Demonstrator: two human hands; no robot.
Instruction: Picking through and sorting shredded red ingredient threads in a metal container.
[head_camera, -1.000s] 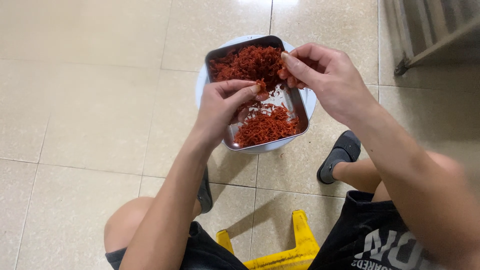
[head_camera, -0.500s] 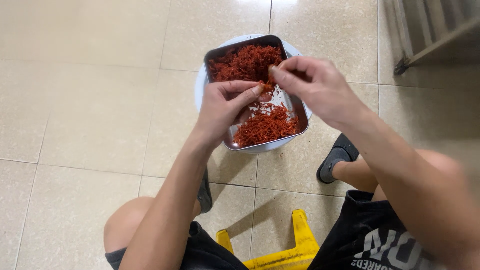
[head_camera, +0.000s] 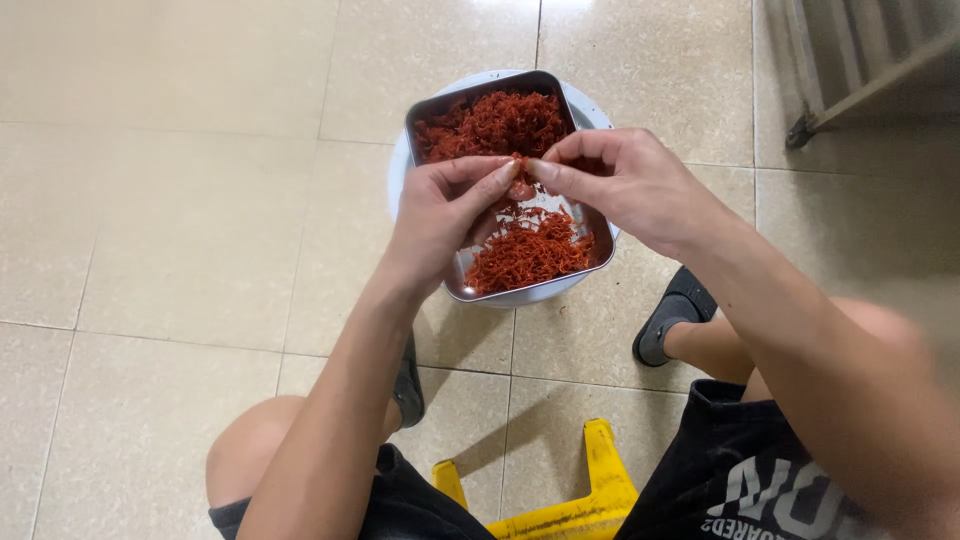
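Note:
A rectangular metal tray (head_camera: 432, 108) rests on a white round bucket (head_camera: 395, 180) on the floor. Two heaps of red shredded strands (head_camera: 495, 122) lie in it, one at the far end and one at the near end. Above the tray's middle, my left hand (head_camera: 445, 215) and my right hand (head_camera: 625, 185) meet fingertip to fingertip. Both pinch a small red clump (head_camera: 520, 187) between them.
Beige floor tiles surround the bucket. A yellow stool (head_camera: 590, 495) is under me, between my knees. My feet in dark slippers (head_camera: 670, 318) flank the bucket. A metal frame leg (head_camera: 805, 125) stands at the top right.
My right hand has moved left from the tray's right rim to its middle. It now meets my left hand's fingertips on the small red clump.

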